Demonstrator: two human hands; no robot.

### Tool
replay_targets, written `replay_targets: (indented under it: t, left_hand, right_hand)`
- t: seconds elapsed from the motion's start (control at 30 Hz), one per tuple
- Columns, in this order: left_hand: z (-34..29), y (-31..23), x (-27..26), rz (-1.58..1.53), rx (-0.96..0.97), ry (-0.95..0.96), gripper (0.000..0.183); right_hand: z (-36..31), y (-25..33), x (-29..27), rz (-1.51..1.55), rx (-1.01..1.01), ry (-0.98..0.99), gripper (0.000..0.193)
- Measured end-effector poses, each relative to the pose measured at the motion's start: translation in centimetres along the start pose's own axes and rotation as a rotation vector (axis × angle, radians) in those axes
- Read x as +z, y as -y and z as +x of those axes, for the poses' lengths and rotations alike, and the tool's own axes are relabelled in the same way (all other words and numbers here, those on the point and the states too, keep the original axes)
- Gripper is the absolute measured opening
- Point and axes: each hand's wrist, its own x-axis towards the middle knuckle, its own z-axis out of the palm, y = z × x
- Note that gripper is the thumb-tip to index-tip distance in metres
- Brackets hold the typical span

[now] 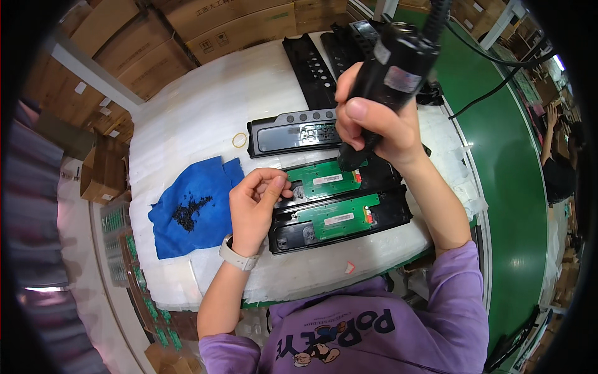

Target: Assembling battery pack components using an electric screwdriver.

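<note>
My right hand (386, 124) is wrapped around a black electric screwdriver (402, 65), whose tip end points down at the right part of the upper green circuit board (311, 173). That board lies in a black plastic housing (380, 177). My left hand (252, 202) is at the board's left end with thumb and fingers pinched together; whatever is between them is too small to make out. Nearer me lies a second black housing (389, 218) with another green circuit board (342, 219). On the left, a blue cloth (212, 177) carries a heap of small black screws (192, 212).
Beyond the boards sits a black panel with round buttons (280, 134); further black perforated housings (306, 65) lie behind it. A yellow ring (239, 139) rests on the white padded table cover (187, 124). Cardboard boxes (243, 28) line the back. A black cable (492, 100) hangs at the right.
</note>
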Motion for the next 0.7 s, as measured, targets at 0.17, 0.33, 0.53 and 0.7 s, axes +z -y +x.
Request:
replay_targets:
  t: [0.17,0.33,0.53,0.7]
  left_hand:
    - [0.2,0.2,-0.1,0.015,-0.025,0.013,0.014]
    - [0.3,0.4,-0.1,0.009,-0.047,0.029,0.016]
    - [0.3,0.4,-0.1,0.003,-0.053,0.033,0.017]
    - [0.5,0.5,-0.3,-0.012,-0.081,0.032,0.016]
  right_hand:
    - [0.2,-0.7,-0.6,-0.033,0.02,0.012,0.024]
    - [0.3,-0.7,-0.8,-0.043,0.013,0.0,0.024]
    - [0.0,-1.3,-1.1,-0.024,0.071,0.087,0.027]
    - [-0.3,-1.5,-1.2,0.011,0.09,0.09,0.026]
